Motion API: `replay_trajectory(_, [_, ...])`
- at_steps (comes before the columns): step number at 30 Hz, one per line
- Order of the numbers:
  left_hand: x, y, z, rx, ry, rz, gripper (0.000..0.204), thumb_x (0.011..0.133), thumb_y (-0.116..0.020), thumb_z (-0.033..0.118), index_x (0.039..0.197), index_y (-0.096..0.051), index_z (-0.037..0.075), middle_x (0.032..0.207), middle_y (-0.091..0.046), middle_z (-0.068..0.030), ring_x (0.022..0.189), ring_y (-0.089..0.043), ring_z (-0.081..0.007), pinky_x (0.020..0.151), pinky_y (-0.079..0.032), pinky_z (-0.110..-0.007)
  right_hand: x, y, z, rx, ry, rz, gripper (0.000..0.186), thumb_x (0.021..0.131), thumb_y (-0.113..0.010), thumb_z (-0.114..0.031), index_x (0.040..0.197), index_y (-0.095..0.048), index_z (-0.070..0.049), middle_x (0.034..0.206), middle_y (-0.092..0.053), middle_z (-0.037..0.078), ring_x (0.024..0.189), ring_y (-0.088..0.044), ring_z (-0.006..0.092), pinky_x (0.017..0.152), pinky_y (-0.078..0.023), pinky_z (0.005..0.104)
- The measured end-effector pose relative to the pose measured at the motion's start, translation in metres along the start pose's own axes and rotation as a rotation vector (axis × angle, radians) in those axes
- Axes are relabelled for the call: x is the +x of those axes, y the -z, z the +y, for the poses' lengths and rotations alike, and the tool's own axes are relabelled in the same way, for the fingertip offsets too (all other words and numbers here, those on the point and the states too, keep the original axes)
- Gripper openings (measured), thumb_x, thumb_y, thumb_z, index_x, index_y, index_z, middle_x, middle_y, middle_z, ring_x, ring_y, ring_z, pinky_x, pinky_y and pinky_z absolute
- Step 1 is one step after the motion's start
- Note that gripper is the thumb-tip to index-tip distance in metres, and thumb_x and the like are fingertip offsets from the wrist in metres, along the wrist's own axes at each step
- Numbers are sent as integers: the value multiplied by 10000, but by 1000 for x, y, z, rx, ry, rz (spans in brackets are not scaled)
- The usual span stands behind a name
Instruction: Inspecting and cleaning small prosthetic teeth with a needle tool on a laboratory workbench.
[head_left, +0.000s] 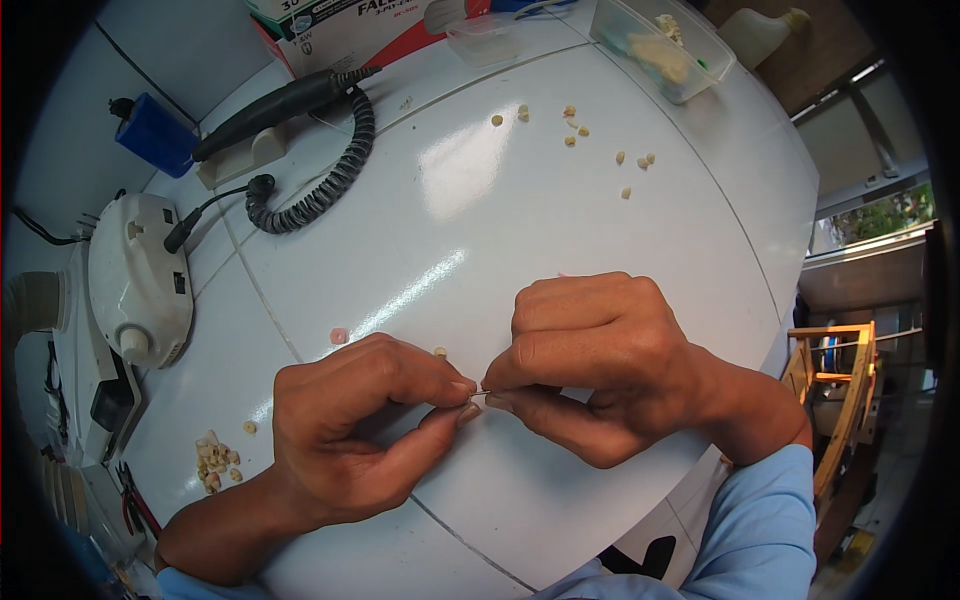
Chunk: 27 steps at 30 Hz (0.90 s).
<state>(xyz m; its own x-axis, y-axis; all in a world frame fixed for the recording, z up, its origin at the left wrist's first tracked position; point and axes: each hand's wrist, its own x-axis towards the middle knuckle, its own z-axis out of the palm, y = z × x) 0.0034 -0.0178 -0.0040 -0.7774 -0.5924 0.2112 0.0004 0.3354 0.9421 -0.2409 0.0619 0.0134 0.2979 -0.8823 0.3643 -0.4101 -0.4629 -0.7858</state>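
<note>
My left hand (370, 430) and my right hand (590, 370) meet low in the middle of the view, both pinched on a thin metal pin (479, 394) that spans their fingertips. Any smaller piece between the fingers is hidden. Just behind my left hand lies a small cream piece (441, 352), and a little farther left a pink piece (339, 335). A single cream piece (250, 427) and a pile of similar bits (212, 452) lie left of my left hand.
White tiled worktop (600, 230) with scattered pieces (570, 141) farther back. Handpiece (260, 105) with coiled cord, white control unit (135, 280), blue container (155, 135), red-handled pliers (137, 500) at left. Cardboard box (360, 30), plastic tubs (690, 60) at back. Wooden frame (840, 420) beyond the right edge.
</note>
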Motion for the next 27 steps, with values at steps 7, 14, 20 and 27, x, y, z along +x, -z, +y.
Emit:
replay_trajectory(7, [2, 1, -1, 45, -71, -18, 253, 788, -801, -179, 959, -728, -7, 945, -800, -158, 890, -771, -226, 829, -589, -341, 1, -2, 5, 45, 50, 19, 128, 781, -739, 71, 857, -679, -13, 704, -554, 96, 618, -576, 281, 556, -442, 421])
replay_trajectory(14, [3, 0, -1, 69, -91, -19, 257, 774, -820, -155, 954, -727, 4, 912, -796, -144, 866, -772, -225, 834, -581, -347, -1, -5, 7, 51, 26, 24, 183, 711, -807, 61, 877, -783, -12, 664, -598, 54, 563, -584, 191, 511, -425, 345])
replay_trajectory(20, [1, 0, -2, 69, -67, 4, 263, 768, -830, -154, 953, -730, 4, 912, -795, -142, 862, -771, -227, 825, -581, -347, 0, -5, 1, 55, 7, 35, 121, 786, -722, 76, 858, -674, -9, 716, -579, 108, 619, -592, 287, 561, -450, 419])
replay_trajectory(27, [3, 1, 1, 83, -105, -50, 252, 767, -798, -165, 951, -740, -3, 922, -799, -145, 877, -774, -225, 813, -587, -337, 1, -2, 6, 71, 56, 24, 157, 712, -779, 71, 848, -771, -7, 660, -600, 62, 554, -585, 187, 499, -425, 344])
